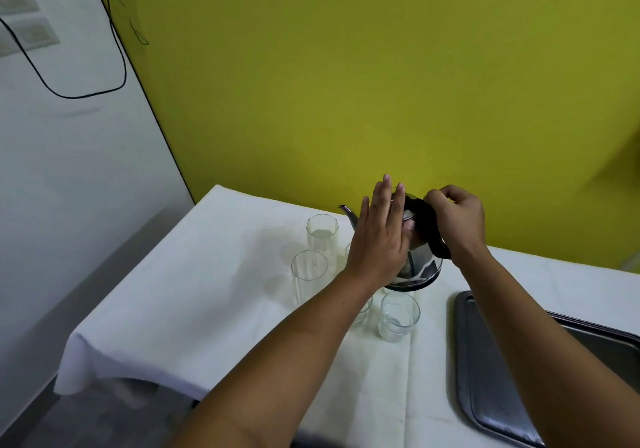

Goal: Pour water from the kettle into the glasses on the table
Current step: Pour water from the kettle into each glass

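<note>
Head | R hand point(457, 219) grip on kettle point(420, 264) handle | L hand point(379, 239) flat on lid

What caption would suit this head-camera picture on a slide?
Right hand grips the kettle handle, left hand flat on its lid, glasses waiting on the white-clothed table.

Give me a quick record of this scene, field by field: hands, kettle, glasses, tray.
left hand: open, flat against the kettle lid
right hand: closed on the black handle
kettle: standing on the table, spout pointing left
glasses: two tall, one short, others partly hidden by the left arm
tray: right of the glasses
</note>
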The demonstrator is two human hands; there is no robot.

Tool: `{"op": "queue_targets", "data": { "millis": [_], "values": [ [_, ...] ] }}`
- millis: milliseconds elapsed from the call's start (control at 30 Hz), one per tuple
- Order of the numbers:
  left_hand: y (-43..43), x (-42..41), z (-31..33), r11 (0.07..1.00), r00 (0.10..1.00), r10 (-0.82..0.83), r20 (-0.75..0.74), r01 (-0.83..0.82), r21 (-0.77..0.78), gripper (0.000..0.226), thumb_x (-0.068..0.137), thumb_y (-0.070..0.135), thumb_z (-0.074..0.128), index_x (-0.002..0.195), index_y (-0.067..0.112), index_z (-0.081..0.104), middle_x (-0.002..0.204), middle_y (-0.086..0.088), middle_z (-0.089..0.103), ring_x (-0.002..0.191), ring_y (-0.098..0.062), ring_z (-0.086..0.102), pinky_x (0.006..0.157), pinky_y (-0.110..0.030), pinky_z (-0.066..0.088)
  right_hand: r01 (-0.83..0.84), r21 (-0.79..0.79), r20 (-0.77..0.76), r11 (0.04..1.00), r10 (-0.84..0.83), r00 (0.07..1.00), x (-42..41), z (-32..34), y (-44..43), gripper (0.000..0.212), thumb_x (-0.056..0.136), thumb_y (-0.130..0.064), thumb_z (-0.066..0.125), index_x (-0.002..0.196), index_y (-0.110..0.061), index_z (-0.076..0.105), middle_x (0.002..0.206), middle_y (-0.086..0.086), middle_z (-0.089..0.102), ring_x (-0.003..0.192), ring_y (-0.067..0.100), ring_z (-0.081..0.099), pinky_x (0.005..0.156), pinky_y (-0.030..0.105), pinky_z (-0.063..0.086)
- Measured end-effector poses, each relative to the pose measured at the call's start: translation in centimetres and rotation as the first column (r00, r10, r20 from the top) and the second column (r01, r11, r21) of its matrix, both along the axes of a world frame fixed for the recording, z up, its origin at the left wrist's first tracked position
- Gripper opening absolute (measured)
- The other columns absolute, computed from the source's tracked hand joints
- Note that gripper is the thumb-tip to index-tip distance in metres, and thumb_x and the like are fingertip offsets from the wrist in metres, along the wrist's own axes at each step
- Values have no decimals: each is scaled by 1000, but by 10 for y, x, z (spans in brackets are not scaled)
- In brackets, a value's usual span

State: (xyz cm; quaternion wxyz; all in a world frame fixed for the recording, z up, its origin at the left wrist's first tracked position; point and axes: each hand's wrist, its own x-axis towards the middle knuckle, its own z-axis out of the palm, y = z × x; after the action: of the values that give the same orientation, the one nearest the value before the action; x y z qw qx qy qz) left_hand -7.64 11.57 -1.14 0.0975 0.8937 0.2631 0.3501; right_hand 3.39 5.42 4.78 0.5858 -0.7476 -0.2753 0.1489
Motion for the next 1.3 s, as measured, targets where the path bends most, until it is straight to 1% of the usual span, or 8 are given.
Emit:
{"op": "queue_targets", "data": {
  "millis": [133, 267, 433, 500, 600, 667, 933, 1300],
  "values": [
    [-10, 5, 1, 999, 1000, -29, 8, 30, -13, 59, 100, 37, 15, 149, 3, 19, 158, -20, 9, 146, -31, 11, 116, -47, 13, 17, -16, -1, 1000, -17, 1000, 4, 2, -12, 24, 70, -28, 57, 70, -5, 61, 55, 4, 52, 55, 22, 46, 57, 34, 40],
    [-28, 12, -4, 996, 997, -55, 62, 60, -69, 60, 101, 38, 15, 149, 3, 21, 157, -20, 12, 146, -30, 13, 116, -47, 14, 34, -70, 44, 997, -31, 999, 11, 4, -26, 27, 66, -36, 57, 69, -9, 61, 54, 7, 54, 53, 23, 47, 54, 35, 41],
    [-37, 17, -8, 990, 992, -6, 122, 24, -142, 56, 101, 29, 33, 148, 1, 22, 157, -21, 14, 145, -32, 15, 115, -50, 19, 17, -164, 134, 986, 5, 991, 12, 11, -29, 30, 62, -44, 55, 67, -15, 61, 55, 8, 58, 52, 24, 49, 54, 36, 42],
    [-43, 20, -9, 988, 992, -11, 127, 30, -151, 57, 101, 31, 30, 148, 1, 22, 157, -21, 14, 145, -32, 14, 115, -50, 19, 34, -192, 170, 981, 0, 985, 13, 13, -33, 29, 65, -43, 55, 69, -15, 62, 54, 7, 58, 52, 25, 50, 54, 35, 43],
    [-47, 21, -8, 986, 991, -13, 137, 36, -165, 62, 101, 41, 16, 149, 2, 21, 157, -20, 13, 145, -30, 14, 116, -47, 16, 52, -231, 214, 971, -1, 977, 14, 17, -38, 24, 70, -40, 57, 69, -16, 62, 54, 4, 57, 53, 25, 50, 55, 34, 42],
    [-50, 23, -7, 983, 989, -10, 150, 38, -180, 65, 101, 45, 11, 149, 2, 21, 157, -20, 13, 145, -30, 13, 116, -46, 15, 67, -260, 242, 963, -2, 970, 15, 19, -40, 23, 72, -39, 58, 68, -17, 61, 55, 5, 58, 55, 26, 50, 56, 33, 41],
    [-60, 27, -8, 972, 986, -22, 165, 60, -229, 69, 99, 49, 7, 149, 3, 19, 158, -19, 10, 146, -28, 10, 116, -44, 12, 105, -324, 291, 940, -6, 957, 16, 23, -49, 23, 78, -38, 60, 70, -17, 62, 59, 2, 59, 56, 24, 51, 55, 31, 37],
    [-70, 32, -20, 966, 991, -37, 132, 70, -249, 72, 98, 52, 4, 149, 3, 19, 157, -19, 11, 146, -28, 12, 115, -42, 10, 122, -367, 276, 922, -17, 961, 18, 14, -60, 23, 78, -38, 60, 71, -16, 62, 63, 3, 60, 62, 26, 54, 57, 32, 39]
  ]
}}
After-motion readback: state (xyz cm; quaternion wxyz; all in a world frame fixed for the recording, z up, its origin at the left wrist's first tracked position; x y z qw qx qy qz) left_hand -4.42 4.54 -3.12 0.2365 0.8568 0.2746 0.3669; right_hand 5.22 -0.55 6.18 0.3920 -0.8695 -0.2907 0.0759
